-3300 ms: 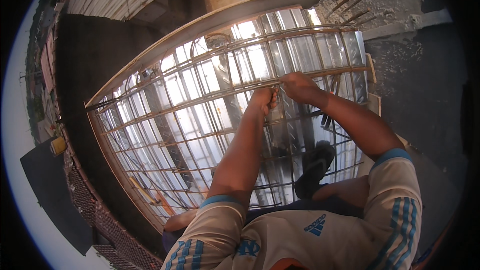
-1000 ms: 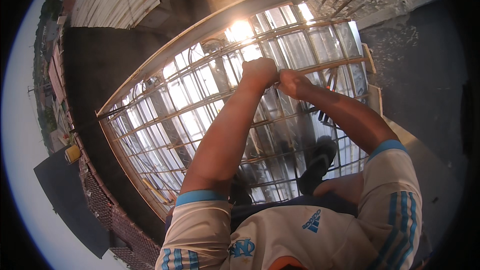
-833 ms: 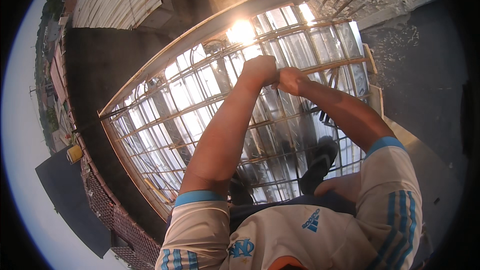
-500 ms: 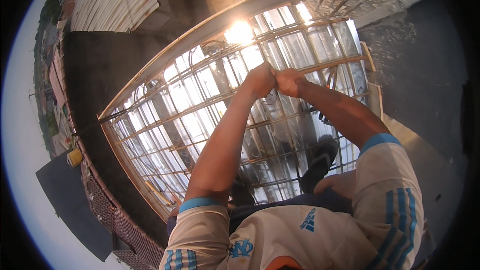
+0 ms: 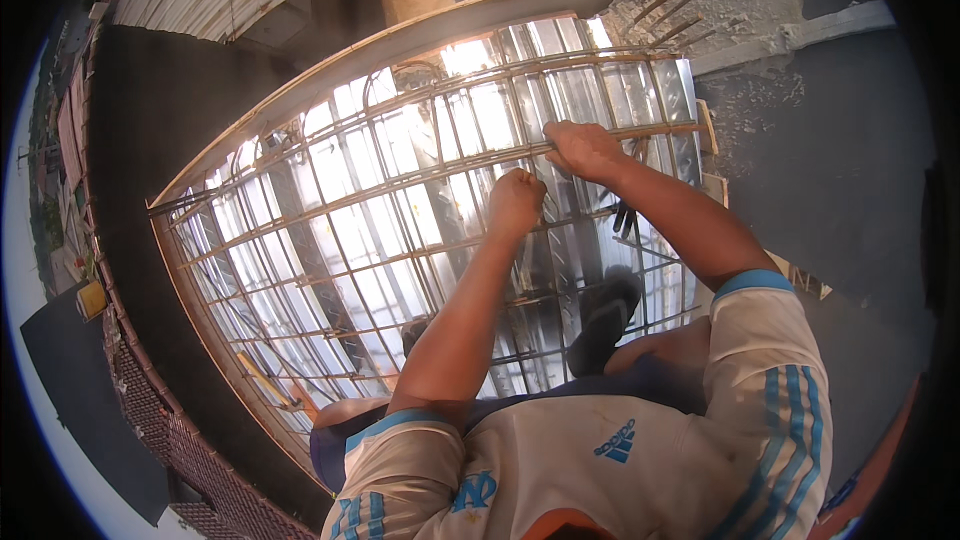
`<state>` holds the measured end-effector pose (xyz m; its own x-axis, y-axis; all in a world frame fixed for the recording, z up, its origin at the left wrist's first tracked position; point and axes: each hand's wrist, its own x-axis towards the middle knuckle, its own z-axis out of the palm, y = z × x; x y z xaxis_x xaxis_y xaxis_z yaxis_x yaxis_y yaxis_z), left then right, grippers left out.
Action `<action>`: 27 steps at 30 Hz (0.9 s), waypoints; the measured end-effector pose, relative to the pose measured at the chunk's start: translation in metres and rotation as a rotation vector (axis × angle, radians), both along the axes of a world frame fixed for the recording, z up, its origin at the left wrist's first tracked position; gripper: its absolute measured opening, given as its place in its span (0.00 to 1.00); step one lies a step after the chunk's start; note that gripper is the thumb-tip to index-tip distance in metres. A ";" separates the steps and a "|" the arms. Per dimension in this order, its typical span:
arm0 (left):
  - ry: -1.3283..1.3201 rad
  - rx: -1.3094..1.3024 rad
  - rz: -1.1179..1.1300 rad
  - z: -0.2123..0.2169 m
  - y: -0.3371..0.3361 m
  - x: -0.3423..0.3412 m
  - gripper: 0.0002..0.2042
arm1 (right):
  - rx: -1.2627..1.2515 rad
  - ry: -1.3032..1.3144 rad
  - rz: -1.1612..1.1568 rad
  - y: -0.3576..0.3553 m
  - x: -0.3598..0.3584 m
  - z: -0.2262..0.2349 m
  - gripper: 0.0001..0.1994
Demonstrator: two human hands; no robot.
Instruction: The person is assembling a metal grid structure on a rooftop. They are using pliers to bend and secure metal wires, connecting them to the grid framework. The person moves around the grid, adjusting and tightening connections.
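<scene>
Rebar-tying step. Left hand (image 5: 515, 202) clenched at a crossing of the rebar grid (image 5: 380, 210); right hand (image 5: 583, 150) gripping a bar. Next probably needs the joint held steady.

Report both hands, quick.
Left hand: closed in a fist on the steel bar grid.
Right hand: closed, gripping a bar of the grid.

The rebar grid (image 5: 400, 240) is rusty brown, its bars crossing in a regular square pattern over silvery, glaring corrugated metal sheeting (image 5: 350, 230). At 6 o'clock, a white football shirt (image 5: 600, 460) carries sky-blue sleeve bands and stripes. A black shoe (image 5: 605, 315) sits near centre. At 1 o'clock lies grey, mottled concrete (image 5: 800, 140). At 8 o'clock, a small yellow container (image 5: 90, 298).
</scene>
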<state>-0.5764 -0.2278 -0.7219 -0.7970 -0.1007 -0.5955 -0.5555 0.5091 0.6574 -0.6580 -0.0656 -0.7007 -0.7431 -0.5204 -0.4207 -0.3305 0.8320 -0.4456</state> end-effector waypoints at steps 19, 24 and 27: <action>0.149 0.177 -0.215 0.030 0.018 0.039 0.27 | 0.139 -0.482 -1.085 0.110 0.067 -0.040 0.10; 0.112 0.257 -0.309 0.033 0.010 0.043 0.32 | 0.183 -0.487 -1.160 0.118 0.069 -0.067 0.13; 0.115 0.234 -0.340 0.032 0.010 0.045 0.34 | 0.001 -0.442 -1.140 0.154 0.077 -0.103 0.11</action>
<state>-0.5316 -0.2183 -0.6902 -0.8243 0.3064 -0.4760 -0.2979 0.4802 0.8250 -0.5806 0.0889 -0.8032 -0.5659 0.3360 -0.7529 0.7683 0.5460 -0.3339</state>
